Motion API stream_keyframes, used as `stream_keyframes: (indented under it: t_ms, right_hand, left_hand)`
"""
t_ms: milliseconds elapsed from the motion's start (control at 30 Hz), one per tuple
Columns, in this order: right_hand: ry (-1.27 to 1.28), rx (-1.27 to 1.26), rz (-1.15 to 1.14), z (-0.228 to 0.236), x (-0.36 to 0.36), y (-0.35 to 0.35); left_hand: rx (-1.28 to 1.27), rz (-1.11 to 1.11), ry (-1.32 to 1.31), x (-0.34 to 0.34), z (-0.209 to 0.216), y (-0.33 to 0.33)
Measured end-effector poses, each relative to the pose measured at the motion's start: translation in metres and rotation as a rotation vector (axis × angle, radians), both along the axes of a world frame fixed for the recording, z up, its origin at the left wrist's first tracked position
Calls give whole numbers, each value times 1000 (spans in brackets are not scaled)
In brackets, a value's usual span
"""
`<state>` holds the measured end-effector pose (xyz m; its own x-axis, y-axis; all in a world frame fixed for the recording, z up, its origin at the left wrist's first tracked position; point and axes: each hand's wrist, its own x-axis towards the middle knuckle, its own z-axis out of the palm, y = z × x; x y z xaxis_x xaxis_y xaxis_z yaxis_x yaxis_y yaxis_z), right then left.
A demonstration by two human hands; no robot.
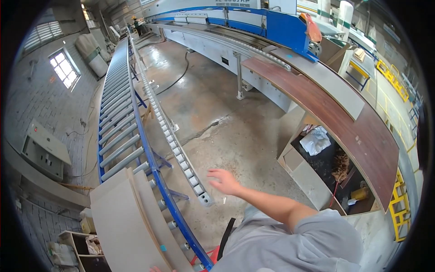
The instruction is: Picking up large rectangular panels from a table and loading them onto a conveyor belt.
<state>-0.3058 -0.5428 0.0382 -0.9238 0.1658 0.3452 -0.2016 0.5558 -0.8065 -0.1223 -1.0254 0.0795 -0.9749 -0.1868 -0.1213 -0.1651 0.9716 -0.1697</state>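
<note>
My right hand (225, 182) is held out over the concrete floor, fingers stretched and apart, with nothing in it. Nearest to it is the rounded end of a narrow rail with white rollers (186, 167). At the bottom edge, only fingertips of my left hand (156, 269) show, resting spread on the pale top board; the rest of it is cut off. That flat grey-beige board (122, 222) lies over another board (156, 204) on the roller conveyor, and a small blue-green mark (163, 248) shows near its right edge.
A roller conveyor with a blue frame (144, 140) runs away at left. At right, a long blue-and-white machine (285, 29) adjoins a reddish-brown board (326, 99) over an open compartment holding a white bag (316, 140) and a brush (340, 167). A control box (45, 149) stands by the wall.
</note>
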Motion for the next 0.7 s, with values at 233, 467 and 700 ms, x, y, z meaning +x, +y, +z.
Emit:
stream_keyframes:
  t_ms: [233, 467, 700]
  right_hand:
    - [-260, 122, -556, -22, 137, 223]
    - [-102, 327, -1068, 16, 218, 479]
    - [-419, 687, -1453, 15, 274, 666]
  left_hand:
    - [254, 98, 150, -22, -14, -27]
    - [641, 204, 558, -151, 127, 299]
    - [974, -530, 360, -247, 81, 533]
